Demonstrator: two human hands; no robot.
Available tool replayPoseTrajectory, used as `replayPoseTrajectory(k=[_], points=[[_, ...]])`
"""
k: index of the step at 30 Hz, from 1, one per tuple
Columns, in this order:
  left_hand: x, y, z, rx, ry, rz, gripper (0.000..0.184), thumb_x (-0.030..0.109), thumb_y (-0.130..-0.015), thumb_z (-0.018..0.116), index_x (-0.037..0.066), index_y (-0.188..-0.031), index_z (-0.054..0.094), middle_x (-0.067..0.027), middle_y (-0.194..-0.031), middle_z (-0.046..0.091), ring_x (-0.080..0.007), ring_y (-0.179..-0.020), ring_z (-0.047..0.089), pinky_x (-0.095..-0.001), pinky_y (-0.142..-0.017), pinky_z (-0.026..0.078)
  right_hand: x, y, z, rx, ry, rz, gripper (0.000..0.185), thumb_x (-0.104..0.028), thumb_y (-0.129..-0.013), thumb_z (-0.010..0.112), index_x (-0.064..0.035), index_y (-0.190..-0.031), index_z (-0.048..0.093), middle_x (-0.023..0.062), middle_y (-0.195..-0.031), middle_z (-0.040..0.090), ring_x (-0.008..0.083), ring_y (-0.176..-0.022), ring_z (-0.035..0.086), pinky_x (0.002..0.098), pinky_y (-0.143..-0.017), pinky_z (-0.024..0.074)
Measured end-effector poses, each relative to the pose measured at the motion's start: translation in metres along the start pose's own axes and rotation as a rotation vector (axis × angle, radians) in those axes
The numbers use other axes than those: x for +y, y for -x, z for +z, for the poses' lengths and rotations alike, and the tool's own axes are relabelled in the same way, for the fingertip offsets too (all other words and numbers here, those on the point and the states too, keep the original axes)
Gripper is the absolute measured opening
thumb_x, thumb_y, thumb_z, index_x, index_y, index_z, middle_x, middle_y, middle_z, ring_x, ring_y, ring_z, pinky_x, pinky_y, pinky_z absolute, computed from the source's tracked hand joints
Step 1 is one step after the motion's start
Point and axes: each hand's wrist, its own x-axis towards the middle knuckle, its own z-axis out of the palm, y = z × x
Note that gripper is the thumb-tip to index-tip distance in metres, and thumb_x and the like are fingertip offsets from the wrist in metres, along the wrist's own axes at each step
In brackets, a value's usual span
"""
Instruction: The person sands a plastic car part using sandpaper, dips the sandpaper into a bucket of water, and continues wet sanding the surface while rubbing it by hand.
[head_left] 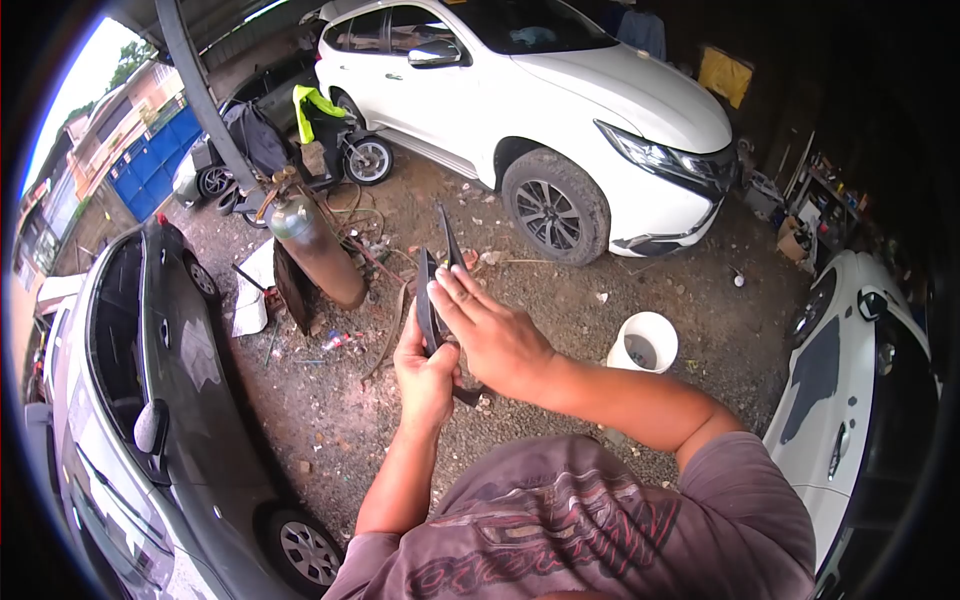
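Observation:
My left hand (427,385) is closed around a long, narrow black piece (427,300) that looks like bent trim, its thumb across the near side. Above the fingers the piece stands up in front of me. A thin black tip (447,238) shows beyond my fingertips, and a dark end (466,396) sticks out below; whether these are all one part I cannot tell. My right hand (495,335) lies with straight fingers against the black piece, fingertips near its upper edge. Its thumb and whatever may be under the palm are hidden.
A white bucket (645,342) stands on the gravel (560,400) to my right. Ahead are a white SUV (610,95) and a rusty gas cylinder (315,250). A grey car (190,350) is on the left, a white car (825,400) on the right. Scattered debris lies around the cylinder.

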Motion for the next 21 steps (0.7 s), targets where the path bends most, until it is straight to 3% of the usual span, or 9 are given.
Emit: replayPoseTrajectory(k=[7,9,10,13,14,19,21], points=[[0.002,-0.004,-0.004,-0.022,-0.123,0.046,0.084,-0.010,-0.083,0.057,0.007,-0.165,0.049,0.0044,-0.087,0.065,-0.0031,-0.055,0.052,-0.0213,-0.047,0.042,0.031,-0.024,-0.002,0.078,0.012,0.036,0.057,-0.006,-0.099,0.057,0.0011,-0.156,0.055,0.0219,-0.162,0.056,0.0414,-0.152,0.051,0.0484,-0.110,0.0585],[0.003,-0.002,-0.004,-0.026,-0.243,0.078,0.073,-0.007,-0.084,0.065,0.003,-0.157,0.059,0.0052,-0.087,0.066,-0.0006,-0.069,0.054,-0.0207,-0.063,0.047,0.027,-0.015,-0.010,0.128,0.153,-0.171,0.052,-0.008,-0.100,0.058,-0.0009,-0.151,0.061,0.0185,-0.160,0.059,0.0394,-0.153,0.051,0.0515,-0.116,0.0533],[-0.003,-0.004,-0.007,-0.005,-0.337,0.126,0.064,-0.005,-0.085,0.067,0.001,-0.149,0.065,0.0049,-0.094,0.070,-0.0007,-0.079,0.057,-0.0205,-0.071,0.048,0.012,-0.007,-0.017,0.082,0.085,-0.213,0.045,-0.009,-0.100,0.059,-0.0024,-0.144,0.067,0.0151,-0.158,0.062,0.0368,-0.155,0.050,0.0567,-0.123,0.0447],[0.000,-0.001,-0.014,-0.078,-0.372,0.132,0.058,-0.005,-0.085,0.068,0.000,-0.143,0.069,0.0051,-0.096,0.070,-0.0020,-0.078,0.058,-0.0216,-0.071,0.049,0.023,-0.014,-0.020,0.070,0.145,-0.313,0.040,-0.009,-0.101,0.058,-0.0032,-0.139,0.071,0.0141,-0.156,0.064,0.0359,-0.155,0.049,0.0620,-0.125,0.0383],[0.003,0.003,-0.006,-0.034,-0.320,0.136,0.054,-0.004,-0.084,0.069,0.000,-0.138,0.072,0.0051,-0.097,0.071,-0.0023,-0.078,0.058,-0.0217,-0.071,0.048,0.042,-0.024,-0.018,0.057,0.207,-0.278,0.042,-0.018,-0.102,0.056,-0.0025,-0.139,0.070,0.0181,-0.157,0.062,0.0374,-0.156,0.047,0.0672,-0.123,0.0368],[-0.007,0.002,-0.009,-0.043,-0.383,0.127,0.049,-0.002,-0.082,0.069,0.000,-0.131,0.075,0.0053,-0.093,0.070,-0.0025,-0.080,0.057,-0.0221,-0.073,0.049,0.012,0.000,-0.022,0.019,0.064,-0.393,0.037,-0.019,-0.103,0.058,-0.0021,-0.133,0.073,0.0178,-0.150,0.067,0.0366,-0.153,0.051,0.0705,-0.124,0.0360],[-0.005,0.003,-0.007,-0.030,-0.381,0.131,0.047,-0.001,-0.082,0.070,0.001,-0.129,0.076,0.0071,-0.089,0.067,-0.0023,-0.076,0.055,-0.0223,-0.070,0.047,0.036,-0.020,-0.024,0.042,0.191,-0.349,0.036,-0.018,-0.103,0.058,-0.0017,-0.132,0.073,0.0185,-0.148,0.069,0.0365,-0.152,0.053,0.0703,-0.124,0.0362]])
